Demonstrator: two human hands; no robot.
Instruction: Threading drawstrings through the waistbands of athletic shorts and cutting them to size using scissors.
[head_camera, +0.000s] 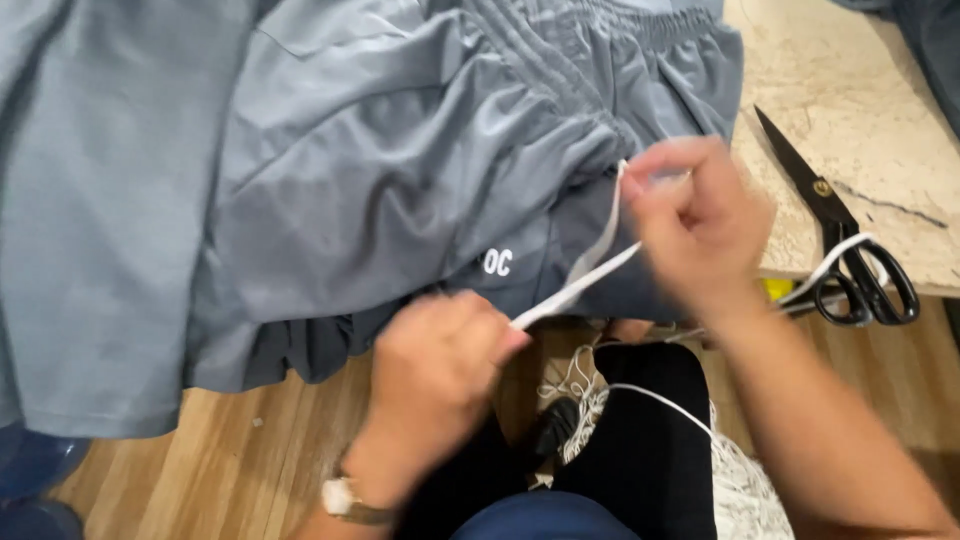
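1. White flat drawstring cord (585, 275) runs taut between the two hands, from the left fist up to the gathered waistband of the grey, smooth-fabric shorts (400, 170), which lie draped over the edge of the pale, worn stone-topped table (850, 90).
2. The left hand (435, 375), with a watch on its wrist, is curled nearly closed, and the lower end of the cord sticks out from between its thumb and fingers.
3. The right hand (700, 220) is pinched tight at the waistband opening, its fingertips closed on the upper part of the cord right where it meets the fabric; it is blurred, so the exact grip on the cloth cannot be told.
4. The step in hand looks like working the cord through the waistband channel, one hand feeding or pulling while the other steadies.
5. By my judgement, the next move calls for keeping the cord flat and untwisted, with the gathers eased along it little by little.
6. Black-handled tailor's scissors (845, 240) lie on the table just right of the right hand, a white cord looped through their handles.
7. More loose white cord (740, 480) lies piled over the person's dark-clothed lap, above the wooden floor (250, 460).
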